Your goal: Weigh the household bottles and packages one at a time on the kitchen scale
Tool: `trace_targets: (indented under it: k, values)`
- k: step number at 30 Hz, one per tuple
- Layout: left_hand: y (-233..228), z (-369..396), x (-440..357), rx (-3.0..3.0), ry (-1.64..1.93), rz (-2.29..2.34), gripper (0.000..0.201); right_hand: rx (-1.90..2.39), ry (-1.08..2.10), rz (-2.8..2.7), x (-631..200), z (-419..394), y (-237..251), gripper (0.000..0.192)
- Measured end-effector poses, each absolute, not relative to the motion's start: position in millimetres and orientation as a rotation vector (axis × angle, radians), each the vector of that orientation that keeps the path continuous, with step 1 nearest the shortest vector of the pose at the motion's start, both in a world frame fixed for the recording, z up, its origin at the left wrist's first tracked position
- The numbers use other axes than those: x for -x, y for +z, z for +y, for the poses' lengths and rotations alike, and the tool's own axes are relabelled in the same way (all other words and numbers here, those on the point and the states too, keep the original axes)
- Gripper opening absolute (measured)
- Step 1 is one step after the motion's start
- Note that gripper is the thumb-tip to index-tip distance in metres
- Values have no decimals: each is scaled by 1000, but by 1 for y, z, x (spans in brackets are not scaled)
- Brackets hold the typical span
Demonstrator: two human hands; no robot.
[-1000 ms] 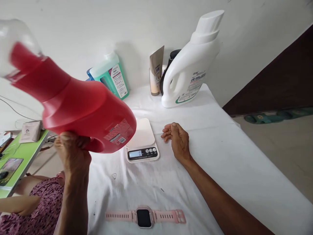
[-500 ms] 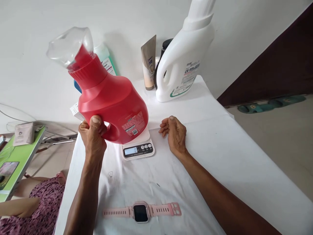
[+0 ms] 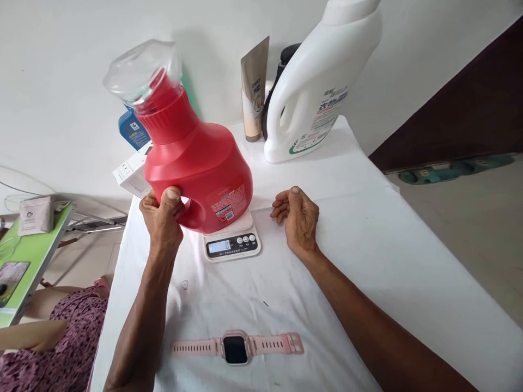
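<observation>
Red jug [image 3: 196, 169] now lower than half-second ago, base on scale [image 3: 231, 239], display reads 0. Left hand [image 3: 163, 220] wrapped round handle, jug tilted left. Right hand [image 3: 298, 218] loosely curled, resting on cloth right of scale. Step: setting jug down for weighing; next calls for uprighting, letting go.

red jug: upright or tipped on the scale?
Tipped. The red jug leans, cap up-left, over the scale; left hand grips its handle. Display reads 0.

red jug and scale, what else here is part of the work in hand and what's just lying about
In hand:
- red jug, gripped by left hand
- scale, under the jug, display reads 0

Lying about:
- right hand, resting on the cloth
- pink watch
- white jug
- tube
- small box
</observation>
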State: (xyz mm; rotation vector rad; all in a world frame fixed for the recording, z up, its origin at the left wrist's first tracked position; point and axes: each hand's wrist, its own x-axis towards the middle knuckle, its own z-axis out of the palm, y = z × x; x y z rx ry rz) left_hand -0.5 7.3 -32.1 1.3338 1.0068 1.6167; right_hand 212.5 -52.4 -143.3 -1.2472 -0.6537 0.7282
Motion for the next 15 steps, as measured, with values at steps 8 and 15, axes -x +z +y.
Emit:
trace_targets:
  k: [8,15]
  values:
    - [-39,0,4,-1392,1586,1016,78,1252,729,-669,-211,-52,-146,63]
    - [-44,11,35,-1531,1610,1038,68,1273,731,-746,-209,-54,-147,65]
